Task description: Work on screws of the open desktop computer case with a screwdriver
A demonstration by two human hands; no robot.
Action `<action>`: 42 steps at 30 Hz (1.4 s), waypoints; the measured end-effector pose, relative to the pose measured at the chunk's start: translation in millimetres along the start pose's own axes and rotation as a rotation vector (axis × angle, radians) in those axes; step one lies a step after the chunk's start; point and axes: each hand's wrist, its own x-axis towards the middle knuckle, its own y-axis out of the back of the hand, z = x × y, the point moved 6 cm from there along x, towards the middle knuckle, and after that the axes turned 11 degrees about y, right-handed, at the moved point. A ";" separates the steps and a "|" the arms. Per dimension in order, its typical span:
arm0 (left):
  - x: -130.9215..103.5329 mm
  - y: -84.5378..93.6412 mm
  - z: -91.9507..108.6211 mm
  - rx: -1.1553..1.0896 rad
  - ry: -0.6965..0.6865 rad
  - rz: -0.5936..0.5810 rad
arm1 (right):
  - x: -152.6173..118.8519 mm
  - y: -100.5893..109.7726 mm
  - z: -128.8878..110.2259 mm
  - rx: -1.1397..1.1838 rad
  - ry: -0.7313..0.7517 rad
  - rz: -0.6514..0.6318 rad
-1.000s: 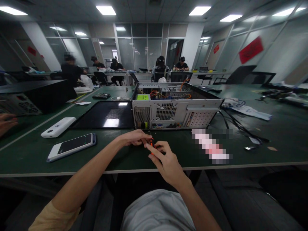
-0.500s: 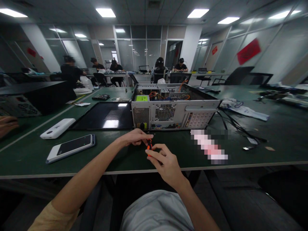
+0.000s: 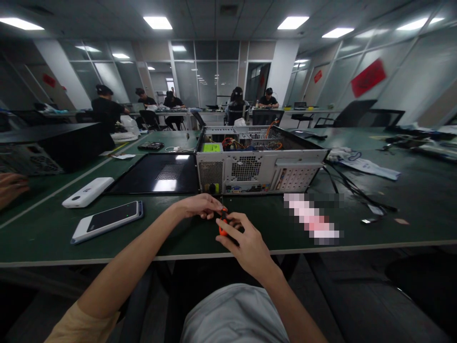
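An orange and black tool handle (image 3: pixel 223 226), which looks like a screwdriver, is held upright between the fingers of my right hand (image 3: pixel 247 240). My left hand (image 3: pixel 203 206) is closed around the tool's upper end, with thumb and forefinger at its black and red part. Just beyond my hands stands an open computer case (image 3: pixel 264 166), its rear panel facing me and its wiring showing at the top. A black side panel (image 3: pixel 150 174) lies flat to the left of the case.
A white power bank (image 3: pixel 87 192) and a white device with a dark screen (image 3: pixel 107 222) lie at left. Another person's hand (image 3: pixel 13 189) is at the far left near a black case (image 3: pixel 60 145). Gloves (image 3: pixel 360 162) and black cables (image 3: pixel 350 186) lie at right.
The thumb and fingers of my right hand have shifted slightly on the orange handle, and more of its lower end shows. My left hand stays at the tool's top. The camera view has moved slightly.
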 end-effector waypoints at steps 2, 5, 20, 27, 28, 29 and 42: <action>0.1 0.9 -0.5 -0.005 -0.001 -0.013 | -0.9 -2.6 3.2 -0.032 -0.031 0.011; 1.5 2.8 -2.1 0.013 0.010 -0.007 | -4.3 -2.9 6.8 -0.040 -0.068 0.092; 9.3 12.7 -4.6 0.130 0.047 0.313 | -0.5 1.8 -10.5 -0.096 0.107 0.044; 8.5 6.9 0.4 0.000 0.085 0.339 | 2.5 0.3 -14.4 -0.010 0.123 -0.072; 8.3 5.9 1.1 -0.012 0.085 0.335 | 2.8 0.0 -14.3 0.015 0.116 -0.087; 8.2 5.2 1.4 -0.019 0.086 0.330 | 2.9 -0.2 -14.0 0.034 0.108 -0.095; 15.0 8.5 -4.9 0.077 0.121 0.375 | 0.5 -3.8 -1.4 0.019 -0.042 0.006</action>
